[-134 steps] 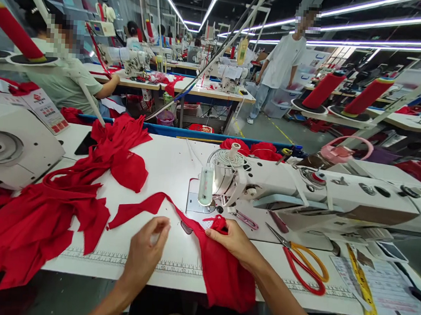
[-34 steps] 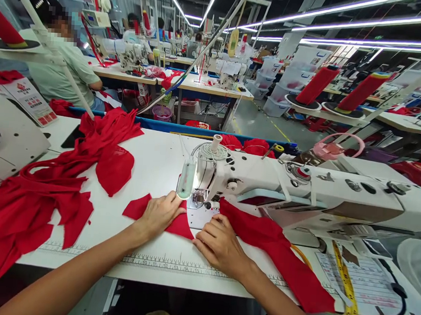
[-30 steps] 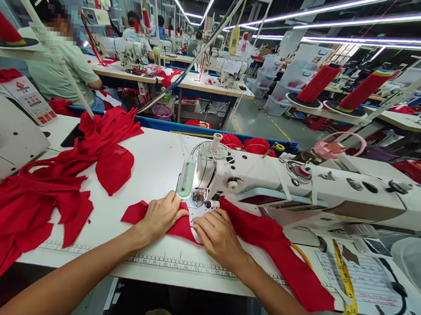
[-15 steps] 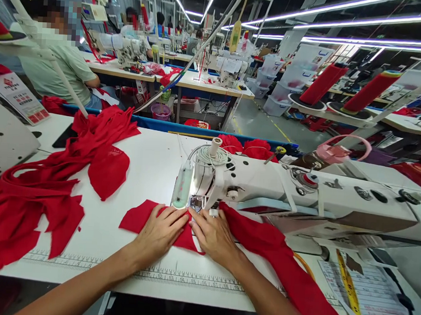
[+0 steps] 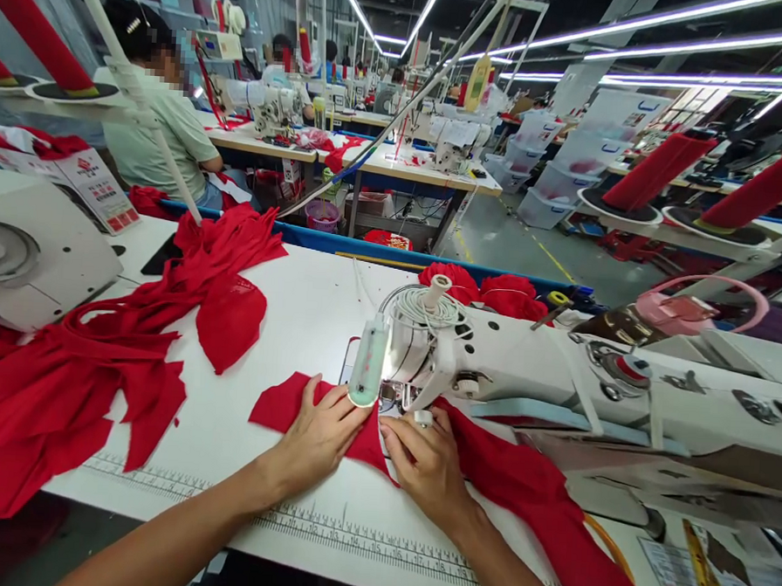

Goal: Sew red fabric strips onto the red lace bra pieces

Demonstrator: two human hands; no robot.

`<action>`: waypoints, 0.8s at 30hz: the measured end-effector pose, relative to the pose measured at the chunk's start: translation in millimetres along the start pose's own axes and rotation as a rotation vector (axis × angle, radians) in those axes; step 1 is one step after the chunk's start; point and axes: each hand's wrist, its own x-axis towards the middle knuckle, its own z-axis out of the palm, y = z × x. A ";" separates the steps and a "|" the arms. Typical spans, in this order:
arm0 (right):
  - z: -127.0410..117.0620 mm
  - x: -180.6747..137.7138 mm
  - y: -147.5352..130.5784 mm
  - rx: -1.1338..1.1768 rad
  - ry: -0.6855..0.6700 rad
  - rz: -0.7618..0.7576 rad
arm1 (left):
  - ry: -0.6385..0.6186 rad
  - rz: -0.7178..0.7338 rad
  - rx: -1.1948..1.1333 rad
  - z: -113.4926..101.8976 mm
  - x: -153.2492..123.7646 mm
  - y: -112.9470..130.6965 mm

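Observation:
A small red fabric piece [image 5: 368,449] lies on the white table in front of the sewing machine's needle area [image 5: 392,396]. My left hand [image 5: 322,431] rests flat on it, fingers stretched toward the lamp-like green cover [image 5: 367,362]. Close by on the right, my right hand [image 5: 425,461] has its fingers curled, thumb and index pinching at the piece's right edge, just below the presser foot. A long red fabric strip [image 5: 519,475] runs from behind the right hand down to the front edge. The contact under the right fingertips is partly hidden.
A heap of red cut pieces [image 5: 99,365] covers the table's left side. The machine arm [image 5: 525,361] extends right. A printed ruler [image 5: 365,541] lines the front edge. A yellow tape measure [image 5: 704,572] lies on papers at right. Beyond the table, a person [image 5: 163,132] sits at another machine.
The view has turned left, so the scene sits farther right. My right fingers have drawn back slightly from the needle area and curled into a pinch; my left hand stays flat on the fabric.

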 end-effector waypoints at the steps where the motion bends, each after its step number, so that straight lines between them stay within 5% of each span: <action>1: 0.1 -0.1 -1.4 0.003 -0.001 -0.007 | 0.011 0.010 0.006 -1.0 -0.6 1.1; 9: 1.2 0.0 -8.5 0.016 0.038 -0.051 | 0.381 -0.108 0.033 -35.1 -19.3 -10.5; 18: 4.4 -1.1 -7.6 0.001 0.065 -0.067 | 0.460 -0.285 0.037 -66.6 -53.7 -50.7; 24: 6.4 -3.0 -7.5 -0.014 0.037 -0.089 | 0.390 -0.799 0.202 -83.9 -23.5 -107.4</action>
